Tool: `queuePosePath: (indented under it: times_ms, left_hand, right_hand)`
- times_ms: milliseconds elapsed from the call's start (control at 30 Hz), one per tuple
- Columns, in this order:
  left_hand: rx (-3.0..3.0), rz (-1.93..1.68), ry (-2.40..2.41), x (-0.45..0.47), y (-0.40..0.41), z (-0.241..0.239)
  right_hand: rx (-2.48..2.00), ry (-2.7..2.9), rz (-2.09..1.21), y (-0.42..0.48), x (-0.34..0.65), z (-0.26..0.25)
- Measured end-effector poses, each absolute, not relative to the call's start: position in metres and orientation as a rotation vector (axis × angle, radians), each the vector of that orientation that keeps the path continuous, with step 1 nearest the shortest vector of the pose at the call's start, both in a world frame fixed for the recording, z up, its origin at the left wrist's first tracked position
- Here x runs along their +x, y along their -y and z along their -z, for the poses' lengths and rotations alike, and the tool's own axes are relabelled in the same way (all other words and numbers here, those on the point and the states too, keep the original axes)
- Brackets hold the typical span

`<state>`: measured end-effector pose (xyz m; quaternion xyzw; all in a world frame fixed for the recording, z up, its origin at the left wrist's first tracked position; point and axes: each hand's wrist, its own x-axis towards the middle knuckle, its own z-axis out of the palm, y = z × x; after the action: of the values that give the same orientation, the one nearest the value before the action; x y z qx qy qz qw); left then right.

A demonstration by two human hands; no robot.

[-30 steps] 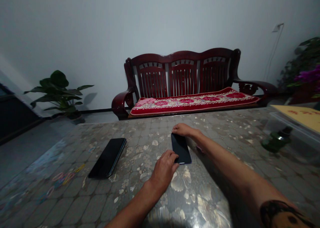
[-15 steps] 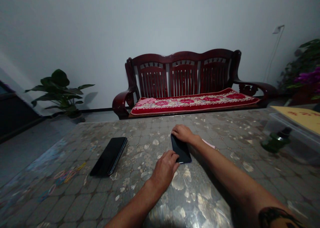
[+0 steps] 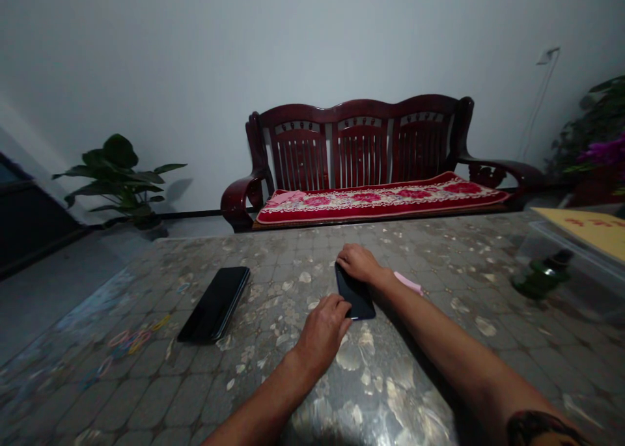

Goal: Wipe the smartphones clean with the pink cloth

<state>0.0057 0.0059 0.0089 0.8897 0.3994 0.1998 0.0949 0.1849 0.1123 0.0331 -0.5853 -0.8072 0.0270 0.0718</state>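
Phone: small glossy black phone [image 3: 355, 295] lies flat, mid-way across the grey floral tabletop [image 3: 273, 381].
Right hand: right hand [image 3: 359, 262] caps its far end with fingers bent down onto it, likely pinning it.
Left hand: left hand [image 3: 322, 332] has curled fingers, tips gripping the near corner.
Left: larger black phone [image 3: 215, 304] lies well apart.

We are looking from one head-worn camera, forward and down across the near table [image 3: 400, 381], facing the far bench [image 3: 361, 153] and wall.
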Motion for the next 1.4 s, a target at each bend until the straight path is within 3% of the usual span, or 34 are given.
queuePosePath:
  times_ms: [300, 667, 867, 1000, 1400]
  left_hand:
    - [2.653, -0.573, -1.188, 0.006, -0.005, -0.01]
    - [2.659, -0.635, -1.143, 0.001, -0.008, -0.004]
    - [2.722, -0.708, -1.122, -0.002, -0.009, 0.0]
    - [2.754, -0.75, -1.113, -0.003, -0.01, 0.001]
    - [2.738, -0.772, -1.082, -0.001, -0.01, -0.001]
  right_hand:
    - [-1.712, 2.401, -0.12, -0.11, 0.187, -0.028]
    - [-1.651, 1.884, -0.635, -0.077, 0.281, -0.054]
    - [-2.006, 2.076, -0.287, -0.009, 0.292, -0.05]
    - [-2.111, 2.007, -0.239, 0.002, 0.272, -0.043]
    - [-1.8, 1.934, -0.349, -0.034, 0.27, -0.028]
